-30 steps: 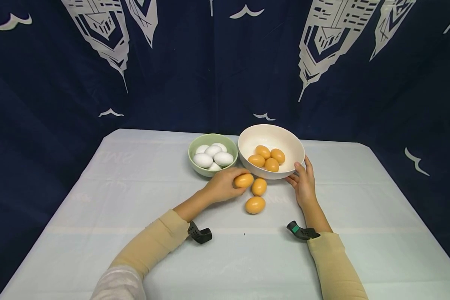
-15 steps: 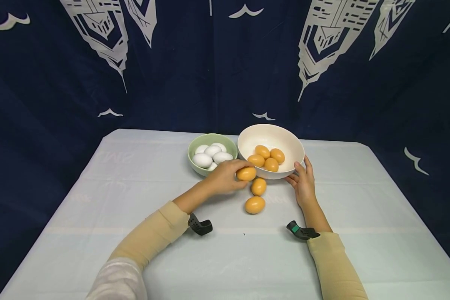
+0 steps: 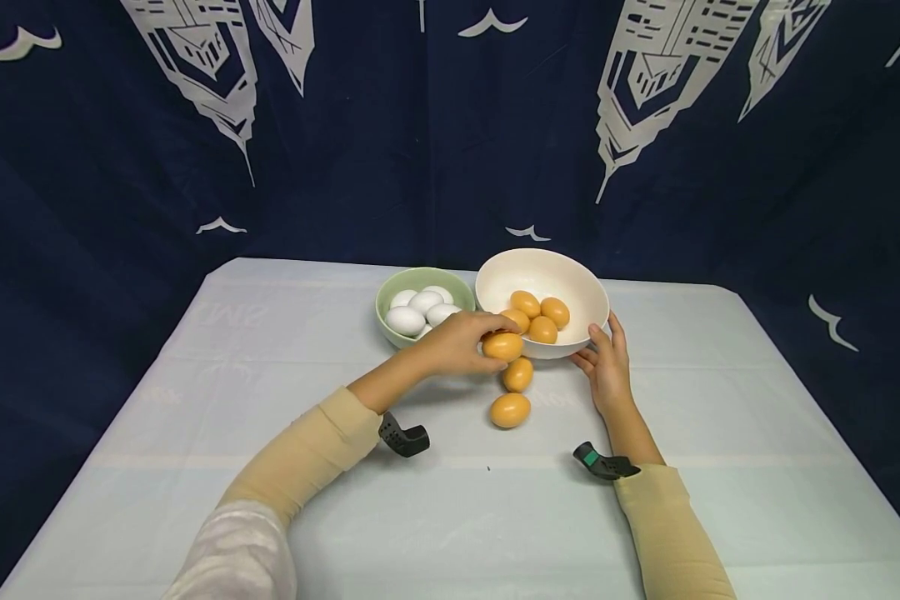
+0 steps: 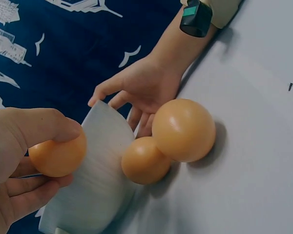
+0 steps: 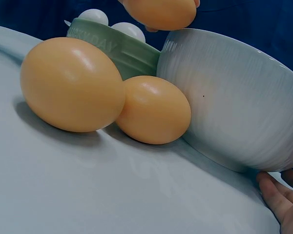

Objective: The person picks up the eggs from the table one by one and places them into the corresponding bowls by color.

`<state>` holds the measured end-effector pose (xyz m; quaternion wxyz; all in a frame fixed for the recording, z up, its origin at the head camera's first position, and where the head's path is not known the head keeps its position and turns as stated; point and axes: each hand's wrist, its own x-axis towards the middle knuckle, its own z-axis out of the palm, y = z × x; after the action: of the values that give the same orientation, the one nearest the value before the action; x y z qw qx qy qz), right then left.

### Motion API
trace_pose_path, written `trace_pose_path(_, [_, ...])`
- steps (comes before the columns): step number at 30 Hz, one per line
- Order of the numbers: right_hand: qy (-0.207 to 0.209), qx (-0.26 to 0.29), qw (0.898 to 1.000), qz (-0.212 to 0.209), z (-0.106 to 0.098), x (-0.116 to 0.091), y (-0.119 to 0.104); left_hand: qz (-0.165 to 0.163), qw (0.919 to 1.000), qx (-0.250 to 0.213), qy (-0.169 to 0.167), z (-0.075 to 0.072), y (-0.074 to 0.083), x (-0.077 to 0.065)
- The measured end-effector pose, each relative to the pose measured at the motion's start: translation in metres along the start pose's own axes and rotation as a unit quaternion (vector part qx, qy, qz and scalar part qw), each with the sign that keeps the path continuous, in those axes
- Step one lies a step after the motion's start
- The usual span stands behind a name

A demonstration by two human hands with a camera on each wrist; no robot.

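Note:
My left hand (image 3: 459,343) pinches an orange-brown egg (image 3: 503,347) between thumb and fingers, just above the near left rim of a large white bowl (image 3: 581,292). Several orange eggs (image 3: 543,330) lie inside that bowl. At the bowl's right side my right hand (image 3: 609,371) holds it, thumb at the rim and the other fingers low against the outside. Two more orange eggs rest on the table in front: one nearer the bowl (image 3: 518,375), another closer to me (image 3: 510,410). In the right wrist view the held egg (image 5: 161,12) appears over the bowl's edge.
A smaller green bowl (image 3: 461,287) with several white eggs (image 3: 406,321) stands directly left of the white bowl. Both are near the back of the white-covered table (image 3: 285,333). Behind it hangs a dark blue patterned curtain (image 3: 375,167).
My left hand has lifted the egg up and to the right, from beside the loose eggs to the white bowl's rim. The right hand and both bowls have stayed in place.

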<state>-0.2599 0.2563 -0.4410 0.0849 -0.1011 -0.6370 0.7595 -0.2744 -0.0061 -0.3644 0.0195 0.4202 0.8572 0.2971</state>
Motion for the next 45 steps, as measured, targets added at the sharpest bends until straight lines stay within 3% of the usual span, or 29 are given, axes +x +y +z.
trace_pose_path(11, [0.002,0.001,1.000,-0.002,0.000,0.000,0.000,-0.003,0.9999,-0.008,0.008,-0.008,0.008,0.014])
trace_pose_path(27, [0.004,-0.009,1.000,0.007,0.003,0.003,0.003,-0.013,0.9993,-0.033,0.014,-0.005,-0.001,0.038])
trace_pose_path(45, [0.000,-0.004,1.000,0.008,0.000,0.002,0.000,-0.032,0.9980,-0.018,-0.050,0.004,-0.012,0.073])
